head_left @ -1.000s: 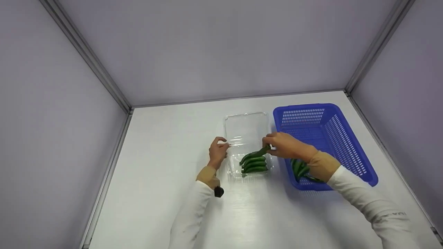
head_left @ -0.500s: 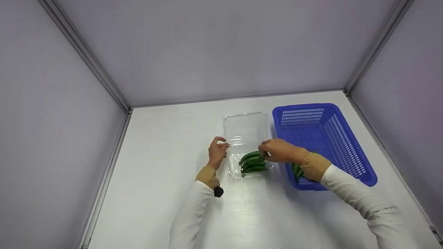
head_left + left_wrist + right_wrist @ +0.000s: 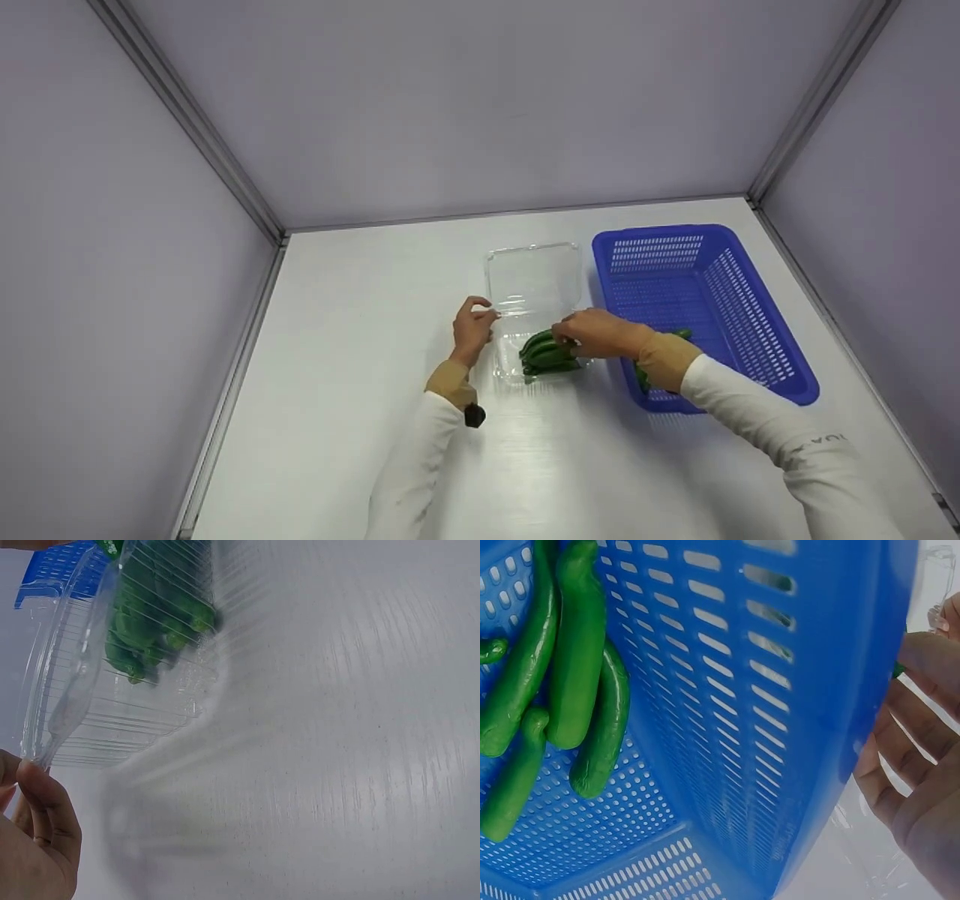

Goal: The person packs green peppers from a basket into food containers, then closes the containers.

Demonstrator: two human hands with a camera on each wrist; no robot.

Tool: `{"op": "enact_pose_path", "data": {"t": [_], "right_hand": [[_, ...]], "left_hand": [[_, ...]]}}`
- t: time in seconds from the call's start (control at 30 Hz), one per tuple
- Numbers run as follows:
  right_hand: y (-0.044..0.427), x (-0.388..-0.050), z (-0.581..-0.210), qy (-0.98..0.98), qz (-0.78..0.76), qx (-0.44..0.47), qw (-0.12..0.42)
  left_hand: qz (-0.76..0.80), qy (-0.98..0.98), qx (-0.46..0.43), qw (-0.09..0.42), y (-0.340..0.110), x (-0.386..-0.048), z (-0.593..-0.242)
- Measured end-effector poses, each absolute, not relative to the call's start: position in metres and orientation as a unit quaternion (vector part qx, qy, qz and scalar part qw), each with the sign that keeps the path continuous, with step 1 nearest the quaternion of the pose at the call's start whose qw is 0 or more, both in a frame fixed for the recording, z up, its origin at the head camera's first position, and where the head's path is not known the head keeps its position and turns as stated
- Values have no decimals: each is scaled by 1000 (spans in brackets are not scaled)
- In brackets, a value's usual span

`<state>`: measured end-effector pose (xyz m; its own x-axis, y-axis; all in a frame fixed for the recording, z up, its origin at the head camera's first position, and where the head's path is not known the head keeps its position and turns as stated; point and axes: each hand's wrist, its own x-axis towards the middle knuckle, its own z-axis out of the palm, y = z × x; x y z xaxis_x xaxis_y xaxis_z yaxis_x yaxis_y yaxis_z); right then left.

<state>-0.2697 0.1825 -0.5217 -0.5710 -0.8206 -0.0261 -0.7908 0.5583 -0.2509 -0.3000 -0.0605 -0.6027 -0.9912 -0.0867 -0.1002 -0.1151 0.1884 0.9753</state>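
Nearest, in the tray (image 3: 508, 366) of an opened clear container, green peppers (image 3: 551, 368) are laid side by side, lengthwise from left to right, presumably so that they nest closely. Over the row's right part, the right hand (image 3: 598, 333) is held with fingers curled down; one pepper (image 3: 553, 352) seems to be pinched by them near its end, though the contact is partly hidden. By the left hand (image 3: 473, 330) the container's left edge is pinched between thumb and fingertips near the fold, most likely so that the light plastic is kept from sliding. Just to the right, the blue basket (image 3: 804, 382) is set within easy reach, with loose peppers (image 3: 577, 652) kept in it. Farthest, the lid (image 3: 534, 274) is folded back above the white table (image 3: 337, 360), so the tray is left open.

Compared with a second ago, the right hand has been brought nearer and leftward over the row; the left hand's pinch is unchanged.
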Motion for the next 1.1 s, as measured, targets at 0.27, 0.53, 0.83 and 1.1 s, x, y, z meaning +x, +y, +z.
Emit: {"op": "enact_pose_path", "data": {"t": [0.27, 0.53, 0.83, 1.1], "right_hand": [[180, -269, -523, 880, -102, -454, 91], [179, -269, -525, 882, -101, -450, 96], [184, -269, -525, 878, -104, -460, 80], [192, -268, -520, 879, -107, -457, 78]], "left_hand": [[635, 770, -66, 10, -60, -299, -599], [631, 773, -61, 13, -60, -299, -600], [647, 761, -53, 7, -60, -299, -602], [642, 764, -58, 11, -61, -299, -602]]}}
